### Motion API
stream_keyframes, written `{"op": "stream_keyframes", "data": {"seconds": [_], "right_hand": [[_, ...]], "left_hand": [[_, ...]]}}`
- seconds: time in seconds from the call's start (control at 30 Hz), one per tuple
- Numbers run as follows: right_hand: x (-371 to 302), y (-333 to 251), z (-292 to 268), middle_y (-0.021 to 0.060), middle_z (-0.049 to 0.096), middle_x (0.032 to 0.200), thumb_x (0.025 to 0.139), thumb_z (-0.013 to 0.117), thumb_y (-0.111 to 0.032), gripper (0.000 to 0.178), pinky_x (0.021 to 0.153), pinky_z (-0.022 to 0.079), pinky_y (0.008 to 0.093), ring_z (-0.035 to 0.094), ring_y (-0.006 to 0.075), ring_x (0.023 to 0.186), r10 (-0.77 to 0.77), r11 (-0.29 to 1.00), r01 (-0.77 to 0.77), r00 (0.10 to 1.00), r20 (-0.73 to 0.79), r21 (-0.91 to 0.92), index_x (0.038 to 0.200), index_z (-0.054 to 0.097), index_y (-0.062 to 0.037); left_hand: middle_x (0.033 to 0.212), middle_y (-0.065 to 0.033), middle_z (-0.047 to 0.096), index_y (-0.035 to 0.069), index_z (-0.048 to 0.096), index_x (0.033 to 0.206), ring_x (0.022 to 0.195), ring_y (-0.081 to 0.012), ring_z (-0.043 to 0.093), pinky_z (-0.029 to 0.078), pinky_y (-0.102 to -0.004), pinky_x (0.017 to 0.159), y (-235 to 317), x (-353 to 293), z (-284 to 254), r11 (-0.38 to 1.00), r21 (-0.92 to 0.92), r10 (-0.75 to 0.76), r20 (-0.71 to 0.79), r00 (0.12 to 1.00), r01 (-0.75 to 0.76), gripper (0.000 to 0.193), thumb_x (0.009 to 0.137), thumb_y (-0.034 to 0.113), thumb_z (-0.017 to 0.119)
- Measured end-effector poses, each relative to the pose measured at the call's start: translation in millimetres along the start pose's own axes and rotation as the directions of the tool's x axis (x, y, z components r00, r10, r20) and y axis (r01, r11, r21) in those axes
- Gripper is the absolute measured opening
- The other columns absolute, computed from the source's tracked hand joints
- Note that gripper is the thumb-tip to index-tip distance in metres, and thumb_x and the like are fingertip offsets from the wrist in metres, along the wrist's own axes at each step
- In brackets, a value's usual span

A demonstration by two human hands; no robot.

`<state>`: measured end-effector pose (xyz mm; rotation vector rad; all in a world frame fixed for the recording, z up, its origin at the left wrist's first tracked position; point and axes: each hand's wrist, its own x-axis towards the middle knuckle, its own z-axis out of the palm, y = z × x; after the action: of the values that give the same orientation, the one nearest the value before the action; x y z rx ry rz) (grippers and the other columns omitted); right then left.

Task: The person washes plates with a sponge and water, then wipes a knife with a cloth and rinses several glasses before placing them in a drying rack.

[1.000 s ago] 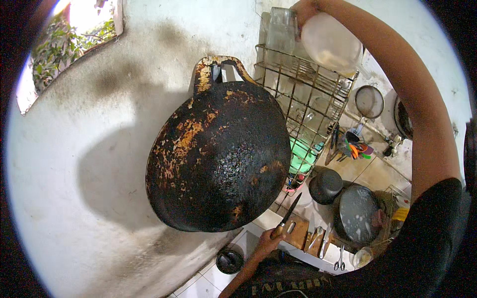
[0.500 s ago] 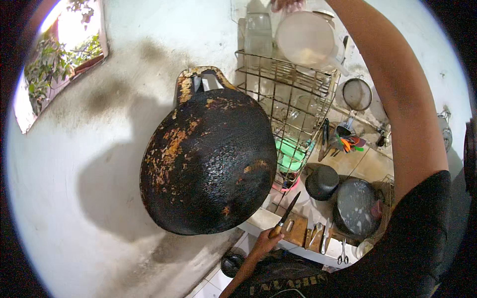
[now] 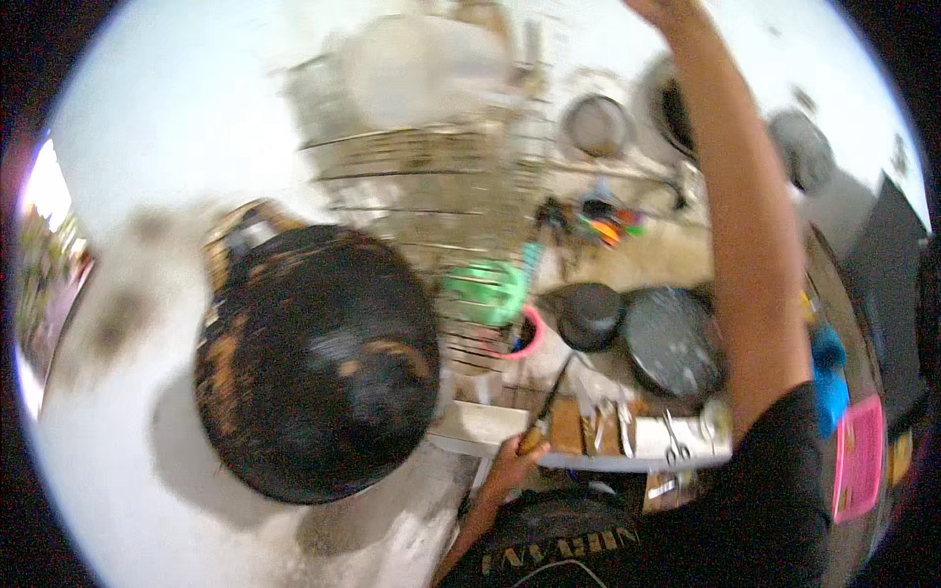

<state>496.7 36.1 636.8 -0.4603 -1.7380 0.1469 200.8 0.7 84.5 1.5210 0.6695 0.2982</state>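
My left hand (image 3: 512, 467) is closed round the wooden handle of a knife (image 3: 553, 402), its dark blade pointing up and to the right. It hovers by the counter's front edge, beside a wooden cutting board (image 3: 567, 427) with metal utensils lying on and next to it. My right arm is stretched far up; only part of my right hand (image 3: 669, 10) shows at the upper edge, its fingers cut off. A whitish translucent plastic container (image 3: 421, 73), blurred, sits atop the wire rack (image 3: 431, 176), left of my right hand and apart from it.
A big blackened wok (image 3: 323, 367) hangs at the left. On the counter stand a small dark pot (image 3: 588, 316), a wide grey pan (image 3: 671, 343) and scissors (image 3: 676, 441). A green basket (image 3: 487, 292) is in the rack. A sieve (image 3: 596, 125) hangs on the wall; a pink basket (image 3: 859, 461) is far right.
The view has swung to the right, so the wok and rack sit farther left. My right hand has moved away from the plastic container. My left hand keeps hold of the knife.
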Motion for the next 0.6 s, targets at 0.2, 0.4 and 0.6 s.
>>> {"op": "stream_keyframes", "data": {"seconds": [0.2, 0.4, 0.6], "right_hand": [[-243.3, -17.0, 21.0, 0.0078, 0.06, 0.104, 0.084, 0.057, -0.039, 0.044, 0.091, 0.044, 0.0409, 0.058, 0.0239, 0.097, 0.154, 0.945, 0.026, 0.846, -0.511, 0.327, 0.117, 0.052, -0.0096], [-466.8, -110.4, 98.3, 0.0108, 0.049, 0.127, 0.091, 0.044, -0.041, 0.049, 0.097, 0.038, 0.0426, 0.047, 0.026, 0.117, 0.477, 0.876, -0.094, 0.318, -0.819, 0.474, 0.128, 0.043, -0.008], [-637.0, -237.4, 193.5, 0.007, 0.059, 0.092, 0.084, 0.056, -0.029, 0.033, 0.074, 0.052, 0.04, 0.059, 0.0178, 0.074, 0.206, 0.846, -0.335, -0.511, -0.834, 0.414, 0.108, 0.053, -0.0065]], "left_hand": [[0.058, 0.007, 0.041, 0.009, 0.052, 0.081, 0.046, -0.0038, 0.034, 0.026, -0.0205, 0.04, 28.8, 20.0, 19.1, 0.978, -0.157, -0.124, 0.077, 0.989, 0.135, 0.014, 0.084, 0.017, 0.063], [0.059, 0.0061, 0.038, 0.006, 0.049, 0.089, 0.048, -0.0028, 0.034, 0.027, -0.0191, 0.042, 16.5, 28.7, 71.8, 0.95, -0.185, -0.187, 0.315, 0.931, 0.253, 0.015, 0.086, 0.014, 0.061], [0.06, 0.0058, 0.038, 0.006, 0.049, 0.09, 0.048, -0.003, 0.034, 0.027, -0.0184, 0.043, 14.9, 20.8, 115.0, 0.931, -0.043, -0.294, 0.494, 0.818, 0.361, 0.014, 0.086, 0.013, 0.06]]}}
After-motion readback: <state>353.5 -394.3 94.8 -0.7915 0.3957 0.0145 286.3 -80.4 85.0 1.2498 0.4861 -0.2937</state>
